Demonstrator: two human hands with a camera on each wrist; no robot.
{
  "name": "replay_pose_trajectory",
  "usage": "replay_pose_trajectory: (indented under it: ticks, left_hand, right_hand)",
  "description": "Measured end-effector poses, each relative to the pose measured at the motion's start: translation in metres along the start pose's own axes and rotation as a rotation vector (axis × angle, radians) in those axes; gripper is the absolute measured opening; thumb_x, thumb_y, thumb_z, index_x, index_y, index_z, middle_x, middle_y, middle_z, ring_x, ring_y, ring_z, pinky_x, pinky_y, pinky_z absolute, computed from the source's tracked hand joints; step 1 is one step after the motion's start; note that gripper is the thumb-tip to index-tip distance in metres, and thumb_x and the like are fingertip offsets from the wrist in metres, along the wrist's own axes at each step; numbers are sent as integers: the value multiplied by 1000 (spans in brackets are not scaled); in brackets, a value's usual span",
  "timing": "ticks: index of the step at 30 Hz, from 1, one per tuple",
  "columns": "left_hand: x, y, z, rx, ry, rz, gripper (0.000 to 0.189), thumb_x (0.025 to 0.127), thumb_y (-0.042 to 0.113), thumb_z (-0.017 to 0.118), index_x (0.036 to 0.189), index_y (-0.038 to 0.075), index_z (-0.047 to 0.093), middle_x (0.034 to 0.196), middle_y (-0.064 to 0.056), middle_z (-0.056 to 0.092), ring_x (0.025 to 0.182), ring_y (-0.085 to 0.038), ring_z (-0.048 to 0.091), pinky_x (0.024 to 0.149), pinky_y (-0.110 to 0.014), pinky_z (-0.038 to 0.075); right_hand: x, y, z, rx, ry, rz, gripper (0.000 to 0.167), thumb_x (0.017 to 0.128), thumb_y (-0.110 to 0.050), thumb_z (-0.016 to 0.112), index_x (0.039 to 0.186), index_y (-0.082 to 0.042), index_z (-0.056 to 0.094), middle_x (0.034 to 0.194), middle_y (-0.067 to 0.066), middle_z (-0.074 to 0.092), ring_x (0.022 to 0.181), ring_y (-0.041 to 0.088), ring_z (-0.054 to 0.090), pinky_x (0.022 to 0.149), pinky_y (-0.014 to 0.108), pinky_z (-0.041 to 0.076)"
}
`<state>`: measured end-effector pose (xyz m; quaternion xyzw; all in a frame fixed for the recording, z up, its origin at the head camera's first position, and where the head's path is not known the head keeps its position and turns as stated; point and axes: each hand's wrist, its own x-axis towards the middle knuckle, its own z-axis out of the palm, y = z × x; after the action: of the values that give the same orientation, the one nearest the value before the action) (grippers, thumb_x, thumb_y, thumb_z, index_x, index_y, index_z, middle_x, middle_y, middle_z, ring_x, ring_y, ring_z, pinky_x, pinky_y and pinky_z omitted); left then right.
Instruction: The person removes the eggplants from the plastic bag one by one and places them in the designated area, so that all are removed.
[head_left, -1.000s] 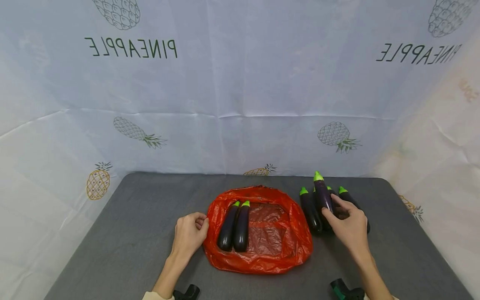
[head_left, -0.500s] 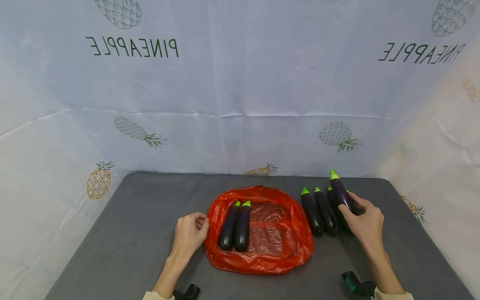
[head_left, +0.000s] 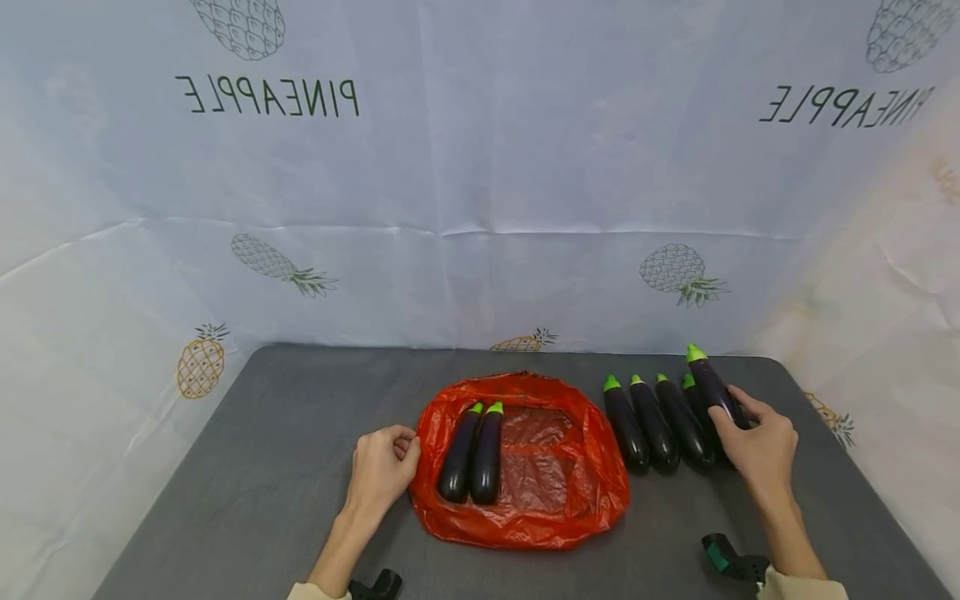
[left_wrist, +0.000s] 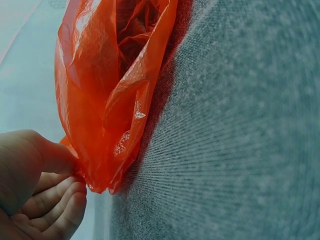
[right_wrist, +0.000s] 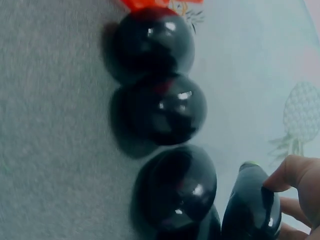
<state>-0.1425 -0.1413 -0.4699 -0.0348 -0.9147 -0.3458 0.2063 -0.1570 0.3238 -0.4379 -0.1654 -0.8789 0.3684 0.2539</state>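
A red plastic bag [head_left: 517, 533] lies spread with its mouth upward, and two dark eggplants [head_left: 486, 458] with green caps rest side by side in its left half. My left hand [head_left: 381, 468] pinches the bag's left rim between thumb and fingers; in the left wrist view the gathered red film [left_wrist: 95, 125] runs up from the fingertips. My right hand [head_left: 763, 446] grips another eggplant [head_left: 712, 387] near its middle, tilted with the cap away from me. It is raised over the right end of a row of eggplants [head_left: 655, 425], partly hiding the last one.
The dark grey table [head_left: 285, 433] ends at a white cloth backdrop [head_left: 480, 283] printed with pineapples. The row stands between the bag's right side and my right hand. Black devices [head_left: 735, 562] are worn at both wrists.
My right hand has moved right with the held eggplant, from above the row's left part to its right end, uncovering the middle ones. My left hand and the bag have stayed put.
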Motion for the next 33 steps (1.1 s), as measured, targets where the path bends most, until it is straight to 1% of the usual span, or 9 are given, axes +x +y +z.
replay_pose_trajectory:
  ticks: [6,13,19,22,25,27,30,32,33]
  left_hand:
    - [0,0,0,-3,-5,-6,7,84,0,74,77,2,75,63,-4,68,53,-4,57,53,-21,50]
    - [0,0,0,1,-11,-15,7,84,0,73,77,1,75,64,-4,68,54,-4,58,53,-22,51]
    - [0,0,0,9,-15,-16,7,84,1,73,78,2,75,64,-4,68,54,-4,58,53,-21,50]
    - [0,0,0,8,-12,-13,7,84,0,73,77,1,75,64,-4,68,54,-4,58,53,-21,50]
    - [0,0,0,10,-9,-9,7,84,0,73,77,1,75,63,-4,68,54,-4,57,53,-21,50]
    - [0,0,0,14,-8,-7,7,84,0,73,77,1,75,63,-4,68,54,-4,57,53,-21,50]
    - [-1,0,0,17,-6,-5,7,83,0,73,76,1,74,63,-4,67,53,-4,57,52,-21,50]
    - [-1,0,0,16,-5,-6,7,83,0,73,76,1,74,63,-4,67,53,-3,57,52,-21,50]
    - [-1,0,0,15,-5,-5,7,83,0,73,76,1,74,63,-4,67,53,-3,57,53,-21,50]
  right_hand:
    - [7,4,-10,-1,23,53,46,92,-18,67,136,-4,65,117,37,68,64,-20,34,50,12,34]
    - [13,15,-18,-15,-5,118,48,95,-22,62,140,-5,62,124,39,64,61,-12,36,44,21,31]
    - [13,26,-17,-58,-22,122,47,95,-21,62,138,-3,63,110,39,68,52,4,41,46,27,31]
    - [13,30,-17,-55,-55,140,49,95,-21,61,139,0,61,107,41,68,73,25,57,72,36,44]
    - [13,32,-16,-51,-87,178,51,96,-22,59,141,0,58,117,42,65,104,44,58,83,41,40]
    - [13,34,-15,-58,-107,200,52,96,-23,58,143,0,57,125,42,61,115,51,54,76,32,39]
    - [14,36,-15,-76,-127,213,53,97,-25,58,143,0,56,130,41,59,118,53,54,66,21,35]
    - [14,37,-15,-91,-142,214,53,97,-25,58,143,1,56,131,41,58,118,53,55,67,24,39]
    - [14,38,-15,-94,-149,215,53,97,-25,57,143,2,55,132,42,57,119,54,54,74,30,44]
